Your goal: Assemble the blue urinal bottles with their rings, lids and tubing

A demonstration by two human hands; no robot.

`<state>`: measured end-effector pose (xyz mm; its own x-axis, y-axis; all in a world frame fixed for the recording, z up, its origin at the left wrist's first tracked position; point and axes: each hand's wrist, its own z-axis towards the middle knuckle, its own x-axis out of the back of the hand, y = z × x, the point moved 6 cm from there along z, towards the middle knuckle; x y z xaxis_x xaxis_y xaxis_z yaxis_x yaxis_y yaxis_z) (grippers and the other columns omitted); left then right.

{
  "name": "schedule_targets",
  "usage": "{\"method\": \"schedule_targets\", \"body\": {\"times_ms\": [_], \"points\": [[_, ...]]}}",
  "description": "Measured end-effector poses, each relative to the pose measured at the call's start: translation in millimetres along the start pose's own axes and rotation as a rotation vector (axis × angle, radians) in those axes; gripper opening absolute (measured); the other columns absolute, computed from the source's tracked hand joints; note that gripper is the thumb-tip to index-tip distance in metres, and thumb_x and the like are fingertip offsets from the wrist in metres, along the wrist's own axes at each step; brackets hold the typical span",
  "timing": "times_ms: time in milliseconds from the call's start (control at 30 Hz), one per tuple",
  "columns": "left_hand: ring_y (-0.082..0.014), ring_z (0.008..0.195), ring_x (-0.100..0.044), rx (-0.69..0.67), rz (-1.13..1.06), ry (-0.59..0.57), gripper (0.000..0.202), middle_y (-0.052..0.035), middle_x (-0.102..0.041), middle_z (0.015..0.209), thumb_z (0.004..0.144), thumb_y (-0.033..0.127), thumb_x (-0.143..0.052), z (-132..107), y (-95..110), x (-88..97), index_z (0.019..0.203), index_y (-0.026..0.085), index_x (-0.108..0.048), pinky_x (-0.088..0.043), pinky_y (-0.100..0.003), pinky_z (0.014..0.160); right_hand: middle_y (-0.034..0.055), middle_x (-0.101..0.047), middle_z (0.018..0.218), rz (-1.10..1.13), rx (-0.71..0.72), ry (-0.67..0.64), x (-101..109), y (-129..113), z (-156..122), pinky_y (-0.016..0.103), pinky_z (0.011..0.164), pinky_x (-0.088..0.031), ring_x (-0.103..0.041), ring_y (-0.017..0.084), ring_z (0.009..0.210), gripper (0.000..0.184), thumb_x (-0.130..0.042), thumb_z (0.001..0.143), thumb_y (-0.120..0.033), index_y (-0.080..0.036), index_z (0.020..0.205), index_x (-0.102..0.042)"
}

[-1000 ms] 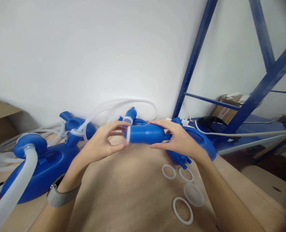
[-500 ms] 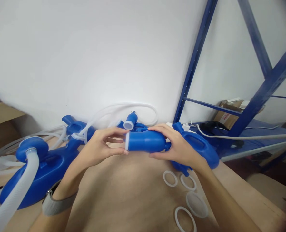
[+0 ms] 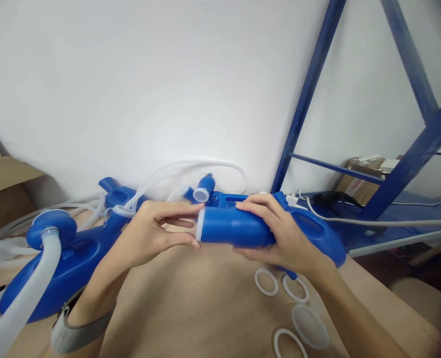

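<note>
- Blue cylindrical cup (image 3: 237, 227) was held on its side over the worktop (image 3: 190, 303), nearer the far edge along the wall than the near edge. Mouth was turned toward the left hand (image 3: 149, 233), closed end toward the right hand (image 3: 287, 236). Whether the underside touched anything could not be told.
- White rim (image 3: 200, 224) at the mouth was pinched by the left hand, thumb below and fingers above. Palm was kept apart from the cup.
- Cup body was gripped firmly by the right hand, fingers laid over the top, thumb beneath; the closed end was covered by the palm.
- Step in hand was judged to be work on the white rim, with the body braced on the right. Whether the rim was being seated, turned or merely checked could not be settled.
- For the next move, a steady right grip and even finger pressure around the rim were judged to be called for; if pressed on one side only, the rim might be tilted.
- Three white rings (image 3: 276, 343) and a translucent disc (image 3: 309, 326) were noted lying loose, inward of the worktop's right edge.
- Blue handled bottle (image 3: 328, 243) was partly hidden behind the right hand, near the right edge.
- Blue jug (image 3: 82, 271) was seen at the left side, crossed by a white corrugated hose (image 3: 37, 278).
</note>
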<state>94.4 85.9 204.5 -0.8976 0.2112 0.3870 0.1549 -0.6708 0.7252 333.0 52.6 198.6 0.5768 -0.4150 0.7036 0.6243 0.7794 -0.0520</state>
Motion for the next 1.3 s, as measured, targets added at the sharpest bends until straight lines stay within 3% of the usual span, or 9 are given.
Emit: {"method": "schedule_targets", "body": {"times_ms": [233, 467, 667, 933, 1067, 1167, 1300], "points": [[-0.0277, 0.095, -0.081, -0.004, -0.032, 0.009, 0.053, -0.0034, -0.084, 0.106, 0.065, 0.018, -0.098, 0.5, 4.9, 0.5, 0.114, 0.03, -0.083, -0.069, -0.031, 0.088, 0.0125, -0.061, 0.132, -0.051, 0.036, 0.03, 3.2, -6.8, -0.3, 0.052, 0.1, -0.056, -0.065, 0.032, 0.117, 0.064, -0.077, 0.091, -0.044, -0.031, 0.147, -0.048], [-0.0274, 0.086, -0.082, 0.02, -0.022, -0.007, 0.05, -0.0047, -0.084, 0.097, 0.062, 0.025, -0.1, 2.0, -2.5, -4.0, 0.11, 0.025, -0.085, -0.07, -0.03, 0.08, 0.0139, -0.065, 0.125, -0.101, 0.109, 0.045, 3.5, -10.4, -1.2, 0.05, 0.094, -0.059, -0.068, 0.031, 0.113, 0.056, -0.075, 0.093, -0.041, -0.026, 0.142, -0.054], [-0.0283, 0.096, -0.081, 0.012, -0.079, 0.015, 0.053, -0.0048, -0.084, 0.104, 0.061, 0.027, -0.101, 2.8, -8.9, -5.9, 0.111, 0.026, -0.085, -0.067, -0.033, 0.091, 0.0152, -0.066, 0.125, -0.155, 0.123, 0.061, 6.6, -12.3, -2.6, 0.051, 0.094, -0.059, -0.068, 0.032, 0.115, 0.053, -0.075, 0.094, -0.039, -0.025, 0.141, -0.055], [-0.0301, 0.094, -0.081, 0.003, -0.044, 0.016, 0.053, -0.006, -0.084, 0.104, 0.062, 0.029, -0.1, 1.5, -9.4, -3.8, 0.113, 0.025, -0.084, -0.068, -0.036, 0.089, 0.0172, -0.067, 0.123, -0.188, 0.166, 0.084, 5.9, -15.0, -2.9, 0.05, 0.094, -0.061, -0.07, 0.033, 0.116, 0.052, -0.075, 0.094, -0.036, -0.02, 0.139, -0.057], [-0.0313, 0.093, -0.08, 0.079, -0.154, -0.003, 0.053, -0.0071, -0.084, 0.099, 0.062, 0.034, -0.1, 1.4, -16.9, -6.3, 0.111, 0.023, -0.085, -0.068, -0.036, 0.084, 0.0149, -0.068, 0.123, -0.218, 0.212, 0.13, 6.3, -16.9, -5.3, 0.051, 0.095, -0.062, -0.07, 0.033, 0.115, 0.052, -0.074, 0.095, -0.033, -0.023, 0.143, -0.058], [-0.0325, 0.094, -0.08, 0.193, -0.255, -0.05, 0.056, -0.0092, -0.084, 0.101, 0.064, 0.041, -0.099, 1.6, -25.1, -10.2, 0.114, 0.02, -0.084, -0.068, -0.037, 0.082, 0.0127, -0.069, 0.119, -0.274, 0.296, 0.214, 7.6, -21.0, -8.0, 0.048, 0.096, -0.062, -0.071, 0.029, 0.111, 0.041, -0.071, 0.097, -0.03, -0.024, 0.137, -0.064], [-0.0322, 0.094, -0.079, 0.308, -0.206, -0.164, 0.052, -0.0102, -0.083, 0.094, 0.076, 0.051, -0.089, 2.2, -30.0, -16.6, 0.115, 0.017, -0.083, -0.066, -0.039, 0.084, 0.0082, -0.071, 0.119, -0.346, 0.333, 0.24, 7.6, -21.7, -9.2, 0.046, 0.099, -0.062, -0.071, 0.026, 0.11, 0.031, -0.065, 0.099, -0.019, -0.029, 0.128, -0.069]]}}
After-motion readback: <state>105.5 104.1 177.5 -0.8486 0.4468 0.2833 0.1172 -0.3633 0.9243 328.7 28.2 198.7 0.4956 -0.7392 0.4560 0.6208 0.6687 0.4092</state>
